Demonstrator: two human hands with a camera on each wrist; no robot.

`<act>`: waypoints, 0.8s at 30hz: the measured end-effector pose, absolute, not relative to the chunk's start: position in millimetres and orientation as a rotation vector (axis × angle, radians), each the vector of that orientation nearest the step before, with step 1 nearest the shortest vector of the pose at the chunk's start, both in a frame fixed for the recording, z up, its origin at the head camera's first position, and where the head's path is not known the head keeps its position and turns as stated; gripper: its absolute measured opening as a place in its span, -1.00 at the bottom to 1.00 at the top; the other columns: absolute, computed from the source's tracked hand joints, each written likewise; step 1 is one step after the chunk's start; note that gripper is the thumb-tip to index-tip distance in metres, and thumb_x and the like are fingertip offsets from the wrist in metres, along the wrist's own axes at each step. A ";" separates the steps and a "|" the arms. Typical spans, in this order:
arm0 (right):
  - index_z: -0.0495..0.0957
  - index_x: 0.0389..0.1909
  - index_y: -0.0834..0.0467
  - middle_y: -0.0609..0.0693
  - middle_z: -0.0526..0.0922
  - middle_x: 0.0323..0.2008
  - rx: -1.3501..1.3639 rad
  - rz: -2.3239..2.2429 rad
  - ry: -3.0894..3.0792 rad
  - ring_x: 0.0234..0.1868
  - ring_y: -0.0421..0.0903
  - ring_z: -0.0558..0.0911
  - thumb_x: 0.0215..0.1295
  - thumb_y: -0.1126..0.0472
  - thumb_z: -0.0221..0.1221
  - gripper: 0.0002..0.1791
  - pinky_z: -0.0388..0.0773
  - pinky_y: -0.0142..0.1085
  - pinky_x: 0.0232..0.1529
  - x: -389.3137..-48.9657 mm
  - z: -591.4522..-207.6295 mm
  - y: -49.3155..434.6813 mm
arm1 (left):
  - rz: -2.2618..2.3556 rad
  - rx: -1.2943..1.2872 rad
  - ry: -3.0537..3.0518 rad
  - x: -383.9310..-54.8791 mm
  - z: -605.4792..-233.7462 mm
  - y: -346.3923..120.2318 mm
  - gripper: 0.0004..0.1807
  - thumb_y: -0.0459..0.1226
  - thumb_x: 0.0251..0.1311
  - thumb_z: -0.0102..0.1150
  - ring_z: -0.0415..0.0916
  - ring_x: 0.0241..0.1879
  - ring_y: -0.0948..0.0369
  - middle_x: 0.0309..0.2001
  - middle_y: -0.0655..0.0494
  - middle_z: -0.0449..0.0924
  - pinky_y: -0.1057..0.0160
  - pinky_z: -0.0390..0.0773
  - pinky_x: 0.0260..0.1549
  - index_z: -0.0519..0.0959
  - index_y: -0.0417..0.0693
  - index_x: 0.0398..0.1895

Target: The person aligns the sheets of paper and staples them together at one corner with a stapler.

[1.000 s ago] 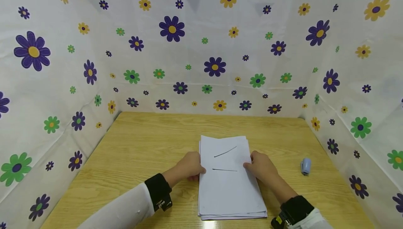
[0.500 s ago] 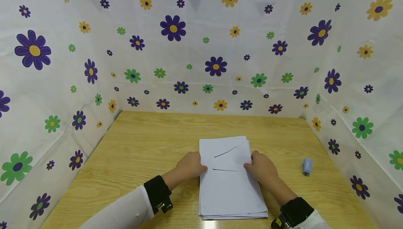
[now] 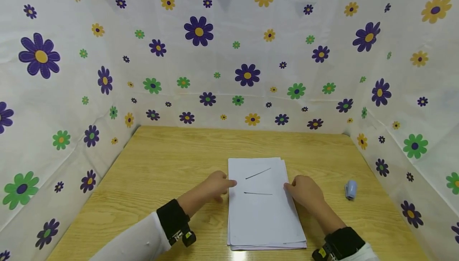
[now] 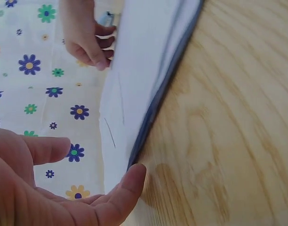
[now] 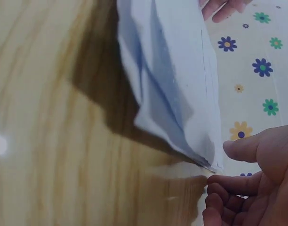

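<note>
A stack of white paper sheets lies on the wooden table, its top sheet marked with two thin dark lines. At its left edge is my left hand, thumb spread away from the fingers. In the left wrist view, a fingertip of that left hand meets the stack's edge while the thumb stands clear. My right hand is at the right edge, with its thumb tip by the paper. From the right wrist view, the right hand's thumb and forefinger are parted close to a corner of the stack, lower fingers loosely bent.
A light blue clip rests on the table to the right of the right hand. White cloth with printed flowers stands around the back and both sides of the table. Black straps with cameras circle the wrists.
Both hands have loosened from the paper's edges; the left thumb and fingers have spread, and the right hand has shifted slightly right. The stack's raised far left corner now lies flatter.
</note>
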State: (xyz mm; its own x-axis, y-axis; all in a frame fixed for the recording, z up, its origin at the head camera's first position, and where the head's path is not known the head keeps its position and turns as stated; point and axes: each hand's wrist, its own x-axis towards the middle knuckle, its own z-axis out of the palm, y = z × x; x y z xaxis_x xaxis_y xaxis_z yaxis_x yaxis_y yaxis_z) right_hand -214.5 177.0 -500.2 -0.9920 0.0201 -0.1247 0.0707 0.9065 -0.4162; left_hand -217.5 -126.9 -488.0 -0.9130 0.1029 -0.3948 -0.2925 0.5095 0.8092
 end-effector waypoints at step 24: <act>0.62 -0.28 0.23 0.04 0.59 -0.40 0.188 -0.941 2.819 -0.40 -0.05 0.54 0.41 0.01 0.24 -0.68 0.44 -0.28 -0.45 -213.5 -503.3 171.4 | 1.659 -0.394 2.105 -236.1 -487.0 -119.5 -0.33 -0.11 0.37 0.25 0.49 -0.11 0.04 0.05 -0.13 0.44 0.16 0.68 -0.31 0.32 -0.41 0.33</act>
